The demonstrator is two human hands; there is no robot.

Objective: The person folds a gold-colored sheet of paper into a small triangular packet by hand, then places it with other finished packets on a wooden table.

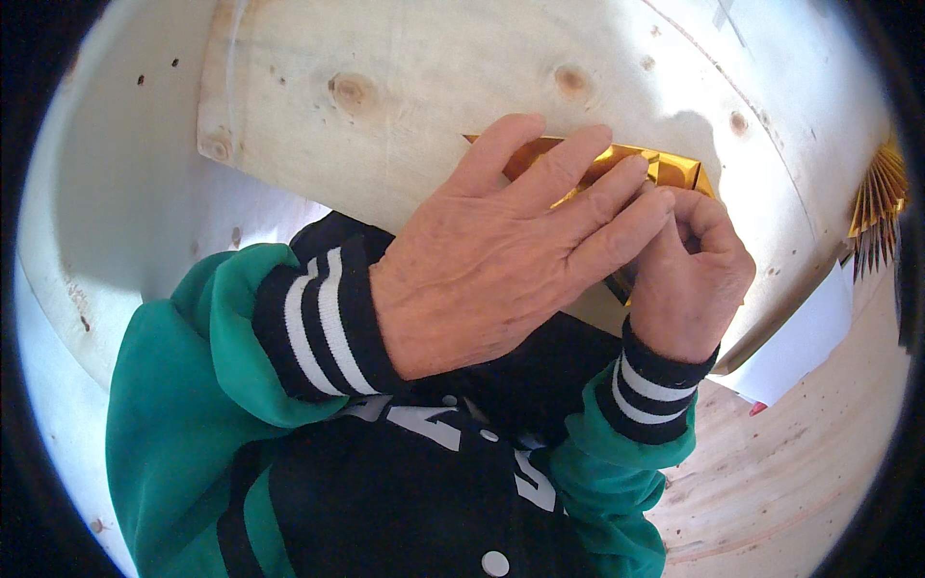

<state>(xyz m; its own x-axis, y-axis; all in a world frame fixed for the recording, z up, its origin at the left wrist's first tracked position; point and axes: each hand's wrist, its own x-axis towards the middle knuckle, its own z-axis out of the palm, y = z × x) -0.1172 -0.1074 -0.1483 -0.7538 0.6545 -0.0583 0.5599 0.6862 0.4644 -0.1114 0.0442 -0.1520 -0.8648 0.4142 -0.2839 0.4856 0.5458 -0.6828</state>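
Observation:
A folded piece of shiny gold foil paper (678,173) lies on the pale plywood board (448,65), mostly covered by my hands. My left hand (491,253) reaches across it from the left, fingers spread and holding it from above; the left thumb is hidden. At the right end, my right hand (690,267) has its thumb and forefinger pinched together on the paper, close to the left forefinger's tip. Creases and a pointed corner show along the foil's far edge. A dark lower corner of the folded piece peeks out between the hands.
A fan-pleated gold foil piece (878,191) sits at the far right. Below it, white paper (802,339) lies beside the board's edge, with a small red bit (757,409) under it. Another wooden surface (780,477) extends at lower right.

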